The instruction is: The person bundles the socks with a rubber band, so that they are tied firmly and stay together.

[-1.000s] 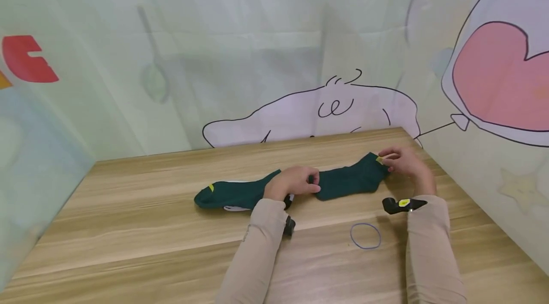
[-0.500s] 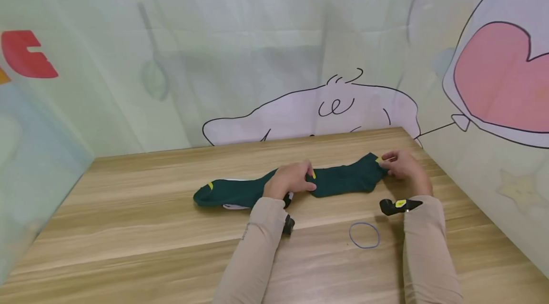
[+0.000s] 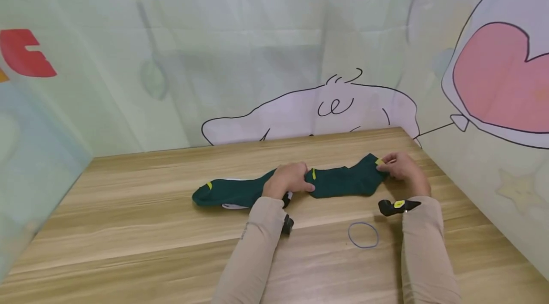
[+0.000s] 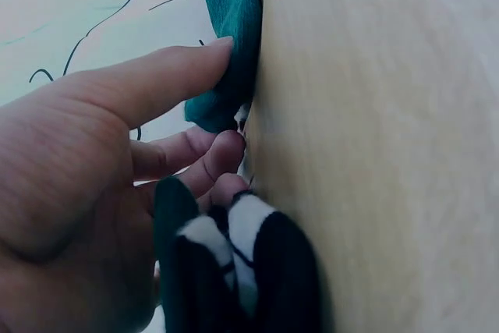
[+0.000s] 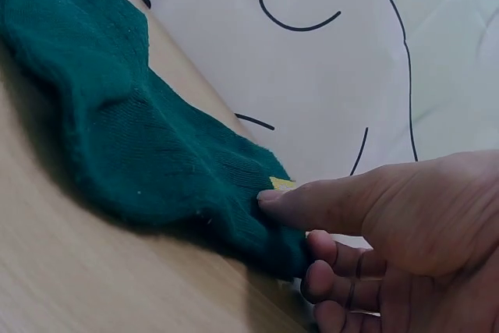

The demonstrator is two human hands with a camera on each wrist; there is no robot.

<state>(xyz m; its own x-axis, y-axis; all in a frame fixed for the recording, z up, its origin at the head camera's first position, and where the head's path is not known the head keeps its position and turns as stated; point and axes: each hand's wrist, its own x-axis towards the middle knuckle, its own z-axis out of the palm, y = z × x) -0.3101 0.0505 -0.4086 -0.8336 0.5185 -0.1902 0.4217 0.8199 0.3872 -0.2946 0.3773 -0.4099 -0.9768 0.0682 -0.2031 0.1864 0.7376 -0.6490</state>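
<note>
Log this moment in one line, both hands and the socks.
left hand: pinches green ankle sock at toe | right hand: pinches its cuff | second green sock: partly hidden by left hand

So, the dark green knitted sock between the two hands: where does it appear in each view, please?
Head: dark green knitted sock right of centre, between left hand and right hand.
Left wrist: sock at top centre, cut off by the upper edge.
Right wrist: sock runs from upper left corner towards lower centre.
Shared landmark: pale wood-grain tabletop.
</note>
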